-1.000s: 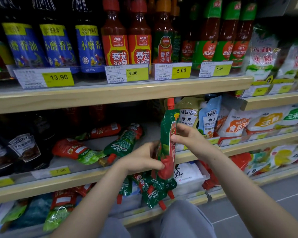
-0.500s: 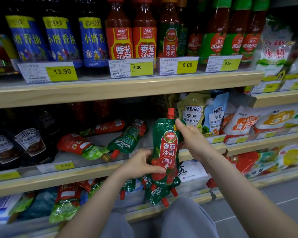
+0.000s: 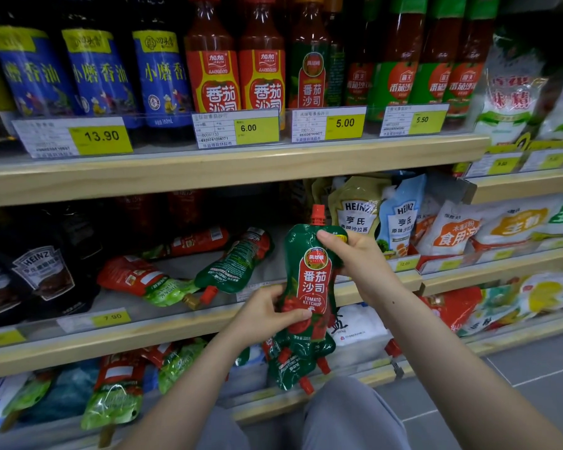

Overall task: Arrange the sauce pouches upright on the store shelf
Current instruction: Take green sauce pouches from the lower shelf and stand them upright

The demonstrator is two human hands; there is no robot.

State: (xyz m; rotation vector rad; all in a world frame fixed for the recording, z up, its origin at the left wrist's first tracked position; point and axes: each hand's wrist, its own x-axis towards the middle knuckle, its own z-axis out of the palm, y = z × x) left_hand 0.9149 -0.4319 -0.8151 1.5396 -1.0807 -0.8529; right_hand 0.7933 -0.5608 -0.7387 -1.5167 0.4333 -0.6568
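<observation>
Right now we hold 1 green and red ketchup pouch (image 3: 309,280) upright in front of the middle shelf (image 3: 189,323), its red cap (image 3: 318,214) pointing up. Our left hand (image 3: 267,311) grips the lower part of the pouch, thumb curled across the front just under the words TOMATO KETCHUP. Our right hand (image 3: 355,254) pinches the upper right shoulder of the pouch, thumb on the front near the cap. Both hands are clamped on this same pouch, which is in the air, just in front of the shelf's front edge.

On the middle shelf, left of the held pouch, 3 pouches lie flat: a dark green one (image 3: 234,261) tilted with its red cap toward the front edge, a red and light green one (image 3: 140,280) further left, and a red one (image 3: 192,240) toward the back. Dark sauce bottles (image 3: 43,274) stand at the left end of that shelf. At its right end, 2 mayonnaise pouches (image 3: 358,209) stand upright, 1 yellow and 1 light blue.

Below the held pouch, more green pouches (image 3: 293,368) with red caps hang or lie at the front edge of the lower shelf (image 3: 267,397), and several red and green ones (image 3: 117,394) lie toward its left.

On the top shelf (image 3: 208,170) stand blue-labelled oil bottles (image 3: 98,76) and red ketchup bottles (image 3: 238,69), with yellow price tags (image 3: 254,128) reading 13.90, 6.00, 5.00 and 5.50 along the front edge.
</observation>
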